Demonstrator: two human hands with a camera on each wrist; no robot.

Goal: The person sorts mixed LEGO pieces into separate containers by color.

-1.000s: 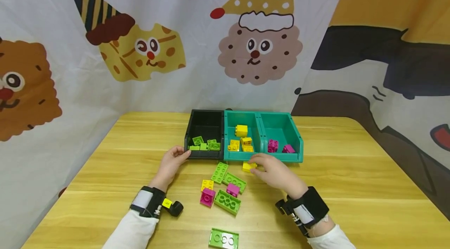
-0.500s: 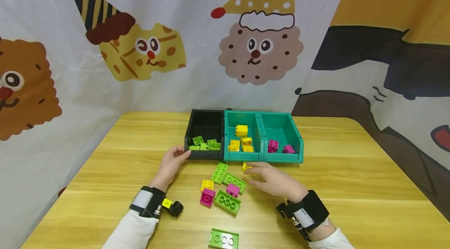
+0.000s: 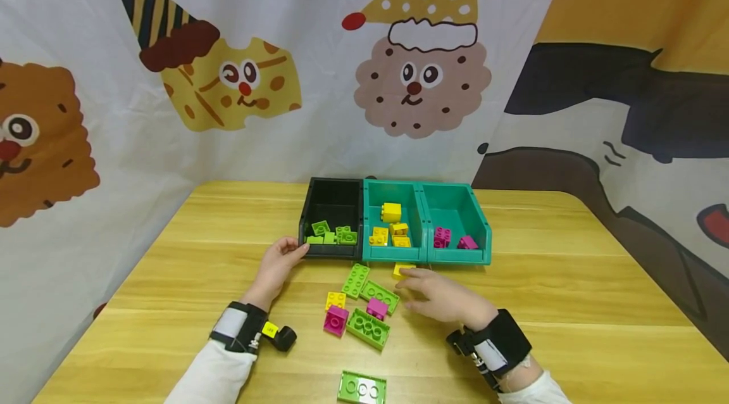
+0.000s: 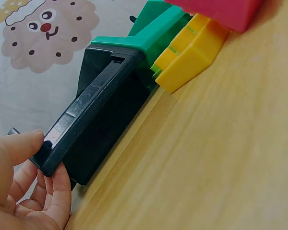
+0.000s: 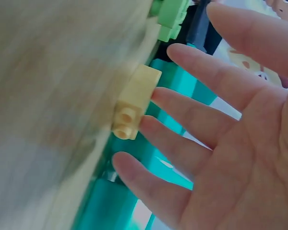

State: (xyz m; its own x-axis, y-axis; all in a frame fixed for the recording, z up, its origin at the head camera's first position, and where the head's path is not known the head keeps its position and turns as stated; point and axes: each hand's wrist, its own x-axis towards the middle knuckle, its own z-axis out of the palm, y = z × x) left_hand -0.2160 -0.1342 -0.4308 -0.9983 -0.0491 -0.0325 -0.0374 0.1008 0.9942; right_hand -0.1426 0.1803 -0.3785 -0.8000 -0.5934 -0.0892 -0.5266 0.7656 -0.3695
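Observation:
My left hand grips the front left corner of the black bin, thumb on top of the rim and fingers beneath it. Several green bricks lie inside that bin. Fingers spread and palm empty, my right hand is over the table before the teal bins. Its fingertips are right at a yellow brick that lies at the front of the middle bin. In the head view this hand partly covers the yellow brick.
The middle teal bin holds several yellow bricks; the right teal bin holds magenta bricks. On the wooden table lie green plates, a magenta brick and another yellow brick. A printed curtain hangs behind.
My right hand has drawn back slightly from the bin front towards me, and its fingers have spread out. The left hand stays at the black bin's corner.

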